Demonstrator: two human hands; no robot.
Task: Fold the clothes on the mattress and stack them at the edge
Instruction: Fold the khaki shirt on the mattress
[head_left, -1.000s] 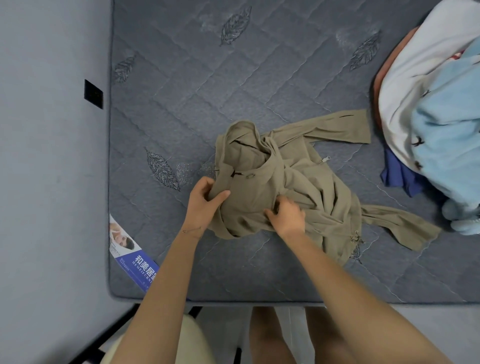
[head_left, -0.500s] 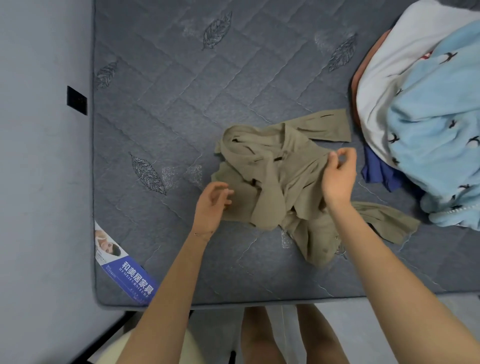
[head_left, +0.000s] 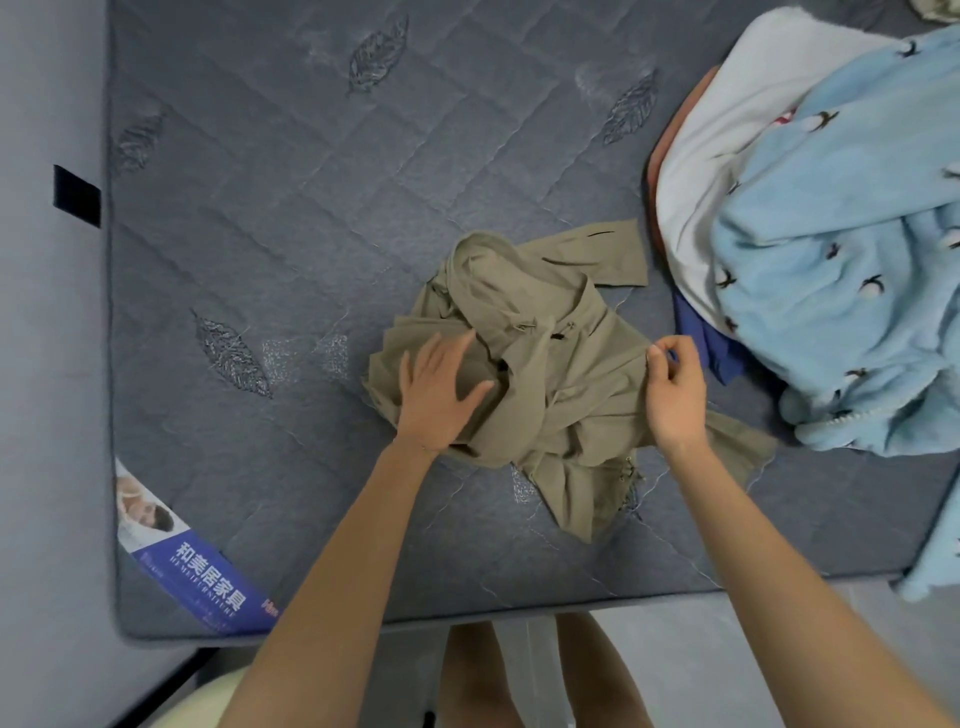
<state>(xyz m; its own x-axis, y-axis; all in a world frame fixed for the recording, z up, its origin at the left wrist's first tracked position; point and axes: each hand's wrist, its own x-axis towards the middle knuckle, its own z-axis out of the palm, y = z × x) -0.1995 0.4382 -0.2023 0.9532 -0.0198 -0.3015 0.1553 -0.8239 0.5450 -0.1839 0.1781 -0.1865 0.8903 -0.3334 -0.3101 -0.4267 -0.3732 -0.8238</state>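
Observation:
A crumpled khaki hooded jacket (head_left: 566, 364) lies near the middle of the grey quilted mattress (head_left: 291, 208), one sleeve stretched toward the upper right. My left hand (head_left: 441, 389) lies flat on the jacket's left part, fingers spread and straight. My right hand (head_left: 675, 389) is at the jacket's right edge, thumb and forefinger pinching a fold of the khaki fabric. A pile of unfolded clothes sits at the right: a light blue fleece garment (head_left: 841, 260) on top of a white one (head_left: 727, 130), with a dark blue piece (head_left: 701, 338) and an orange edge (head_left: 655, 171) showing beneath.
The mattress's near edge (head_left: 467, 618) runs just in front of my legs. A blue printed label (head_left: 197, 577) sits on its near left corner. A grey wall (head_left: 47, 364) borders the left side. Bare mattress stretches across the far left and middle.
My left hand moved up onto the jacket and flattened on it. My right hand went from the jacket's middle to its right edge and now pinches the fabric there.

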